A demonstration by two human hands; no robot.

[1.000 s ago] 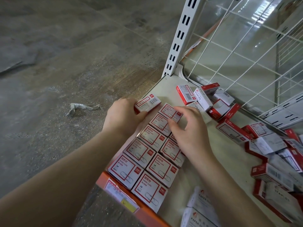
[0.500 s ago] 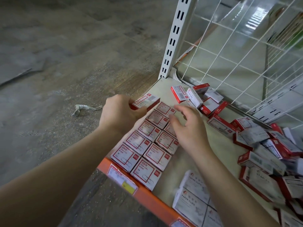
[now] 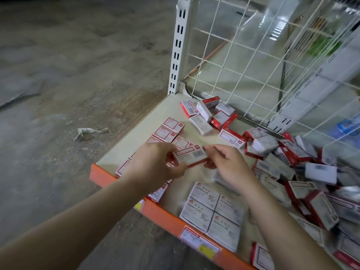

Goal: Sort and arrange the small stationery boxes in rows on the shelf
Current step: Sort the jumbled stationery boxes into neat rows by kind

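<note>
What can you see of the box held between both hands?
The held box is small, flat and rectangular, apparently card, white with red edges and a barcode on its upturned face. It is lifted above the shelf and the rows laid there, slightly tilted. The left hand pinches its left end; the right hand has fingers at its right end, the exact grip unclear through blur.

On the shelf (image 3: 136, 131), two rows of boxes (image 3: 169, 131) run along its left side, a loose heap of boxes (image 3: 303, 166) fills the right, and four paper-clip packs (image 3: 214, 213) lie near the front edge.
</note>
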